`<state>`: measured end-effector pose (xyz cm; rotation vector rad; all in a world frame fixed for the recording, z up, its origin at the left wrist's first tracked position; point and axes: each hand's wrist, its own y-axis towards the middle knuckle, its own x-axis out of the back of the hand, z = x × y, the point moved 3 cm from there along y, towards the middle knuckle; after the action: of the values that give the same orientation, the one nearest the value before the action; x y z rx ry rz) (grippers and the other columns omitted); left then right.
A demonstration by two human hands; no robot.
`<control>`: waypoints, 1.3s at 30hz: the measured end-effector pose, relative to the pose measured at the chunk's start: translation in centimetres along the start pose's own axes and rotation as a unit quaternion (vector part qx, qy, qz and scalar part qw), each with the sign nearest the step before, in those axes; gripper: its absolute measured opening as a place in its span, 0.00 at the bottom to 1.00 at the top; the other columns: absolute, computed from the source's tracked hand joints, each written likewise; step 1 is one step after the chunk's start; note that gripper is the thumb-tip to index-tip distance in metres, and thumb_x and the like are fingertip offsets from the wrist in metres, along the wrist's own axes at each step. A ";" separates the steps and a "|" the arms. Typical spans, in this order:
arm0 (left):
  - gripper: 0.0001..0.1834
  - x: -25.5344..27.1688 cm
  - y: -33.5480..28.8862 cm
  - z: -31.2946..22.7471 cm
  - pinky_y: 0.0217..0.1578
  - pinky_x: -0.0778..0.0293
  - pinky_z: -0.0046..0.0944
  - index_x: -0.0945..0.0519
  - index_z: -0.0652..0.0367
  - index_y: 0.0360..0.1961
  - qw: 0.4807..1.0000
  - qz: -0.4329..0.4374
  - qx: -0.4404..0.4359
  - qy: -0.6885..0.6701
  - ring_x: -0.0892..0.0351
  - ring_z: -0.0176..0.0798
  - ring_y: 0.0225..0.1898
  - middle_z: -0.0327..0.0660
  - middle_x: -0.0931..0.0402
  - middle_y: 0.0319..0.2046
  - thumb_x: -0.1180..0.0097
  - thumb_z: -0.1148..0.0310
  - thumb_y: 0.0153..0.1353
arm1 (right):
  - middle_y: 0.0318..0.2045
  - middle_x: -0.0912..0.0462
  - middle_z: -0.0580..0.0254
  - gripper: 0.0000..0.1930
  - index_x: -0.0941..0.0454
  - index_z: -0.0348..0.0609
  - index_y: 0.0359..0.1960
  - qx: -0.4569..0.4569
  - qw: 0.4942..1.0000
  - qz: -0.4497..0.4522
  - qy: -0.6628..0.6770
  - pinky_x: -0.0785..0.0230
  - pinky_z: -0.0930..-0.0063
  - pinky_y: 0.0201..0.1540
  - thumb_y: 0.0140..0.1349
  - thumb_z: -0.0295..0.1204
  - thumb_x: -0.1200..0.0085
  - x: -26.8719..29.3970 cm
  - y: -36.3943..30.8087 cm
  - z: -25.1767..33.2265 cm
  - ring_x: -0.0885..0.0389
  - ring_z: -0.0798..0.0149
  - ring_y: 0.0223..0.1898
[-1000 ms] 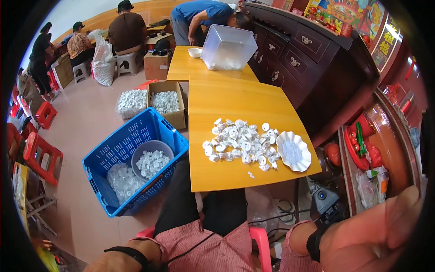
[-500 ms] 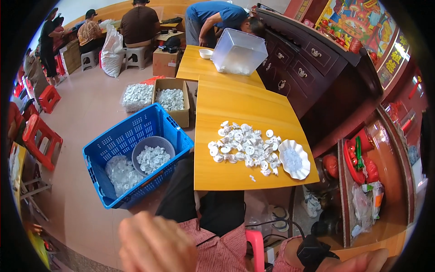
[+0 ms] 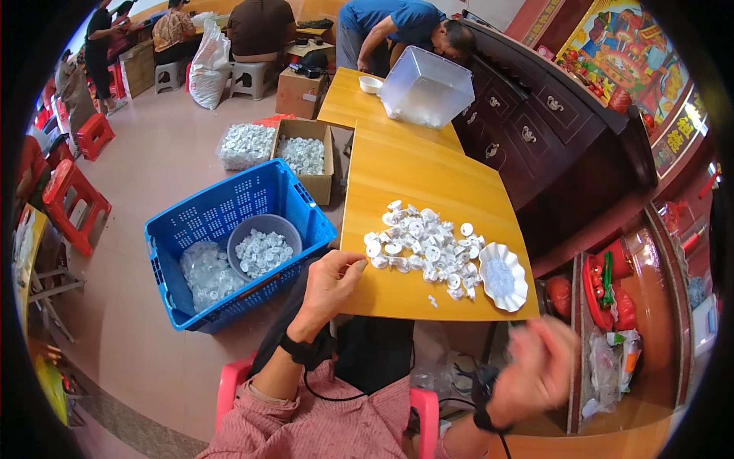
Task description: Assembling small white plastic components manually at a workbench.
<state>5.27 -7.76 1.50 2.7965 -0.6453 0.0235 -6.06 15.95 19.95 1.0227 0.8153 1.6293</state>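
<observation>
My left hand is at the left edge of the yellow wooden table, fingers curled and thumb and fingertips pressed together. Whatever the pinch may hold is hidden. Just right of it lies a loose pile of small white plastic round-headed parts. My right hand is raised off the table's near right corner, its fingers smeared by motion. Closest to it on the table is a white scalloped dish holding small clear pieces. A tiny white piece lies near the front edge.
Left of the table, a blue crate contains a grey bowl of white parts and a filled clear bag. Behind it stands an open carton. A clear plastic bin sits at the far end, beside a bending person.
My left hand has come up from the lower edge to the table's left side. The right hand has risen into view near the table corner. The whole view has shifted slightly.
</observation>
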 end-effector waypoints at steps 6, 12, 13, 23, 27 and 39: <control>0.12 -2.7 0.9 -0.3 0.42 0.22 0.41 0.16 0.62 0.44 0.972 -0.021 -0.155 0.178 0.18 0.51 0.39 0.48 0.19 0.40 0.38 0.75 0.59 | 0.36 0.20 0.54 0.08 0.19 0.37 0.41 -0.157 0.943 0.274 -0.108 0.26 0.65 0.40 0.60 0.18 0.43 -5.6 -6.6 -11.7 0.19 0.55 0.37; 0.18 -4.6 1.2 -0.4 0.44 0.24 0.46 0.19 0.58 0.51 0.944 0.013 -0.169 0.284 0.25 0.50 0.50 0.44 0.24 0.46 0.39 0.76 0.58 | 0.42 0.24 0.50 0.10 0.19 0.37 0.45 -0.097 0.911 0.349 -0.197 0.28 0.54 0.45 0.62 0.22 0.45 -6.8 -10.2 -13.1 0.22 0.45 0.44; 0.18 -4.6 1.0 -0.4 0.44 0.24 0.46 0.19 0.58 0.51 0.944 0.012 -0.168 0.285 0.25 0.50 0.50 0.44 0.24 0.46 0.39 0.76 0.58 | 0.42 0.24 0.50 0.10 0.19 0.37 0.45 -0.098 0.911 0.350 -0.196 0.28 0.54 0.45 0.62 0.22 0.45 -7.0 -10.5 -13.3 0.22 0.45 0.44; 0.11 -3.6 -0.2 0.4 0.40 0.23 0.45 0.16 0.61 0.41 0.967 0.018 -0.181 0.178 0.19 0.53 0.40 0.49 0.22 0.38 0.37 0.77 0.56 | 0.42 0.25 0.50 0.14 0.19 0.36 0.48 -0.085 0.921 0.333 -0.181 0.29 0.57 0.48 0.60 0.21 0.43 -6.5 -10.9 -13.1 0.23 0.47 0.46; 0.12 -3.4 -0.3 0.2 0.41 0.23 0.46 0.18 0.61 0.42 0.969 0.027 -0.181 0.167 0.20 0.54 0.41 0.49 0.22 0.38 0.36 0.77 0.55 | 0.42 0.25 0.50 0.16 0.19 0.35 0.50 -0.033 0.912 0.361 -0.193 0.28 0.56 0.48 0.60 0.22 0.41 -6.9 -10.8 -12.2 0.23 0.47 0.46; 0.10 -3.5 -0.9 -0.3 0.42 0.24 0.47 0.19 0.62 0.40 0.962 0.036 -0.196 0.186 0.21 0.54 0.41 0.49 0.22 0.36 0.37 0.78 0.55 | 0.35 0.24 0.51 0.08 0.18 0.35 0.37 -0.013 0.919 0.343 -0.195 0.27 0.56 0.39 0.55 0.20 0.37 -6.7 -11.5 -12.6 0.21 0.47 0.38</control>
<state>2.52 -5.38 1.32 2.3004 -0.5811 0.3829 -12.10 12.23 3.06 1.6709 0.1551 1.8940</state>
